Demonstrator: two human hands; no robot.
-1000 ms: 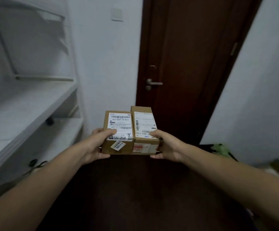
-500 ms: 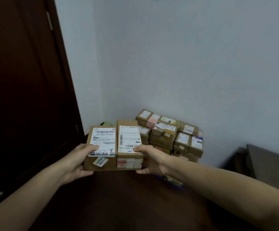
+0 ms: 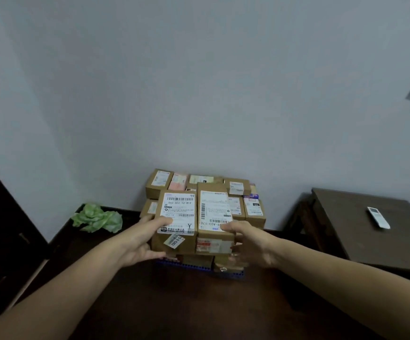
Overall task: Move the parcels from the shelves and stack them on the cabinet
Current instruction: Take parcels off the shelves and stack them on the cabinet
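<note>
Dark cabinet top lies closest. Above it the left hand grips a wide parcel and the right hand grips a thin parcel, pressed side by side. Behind them sits a pile of parcels, then the white wall.

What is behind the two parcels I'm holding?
A stack of labelled cardboard parcels on the dark cabinet, against the wall. The held parcels hide the stack's middle and front boxes.
</note>
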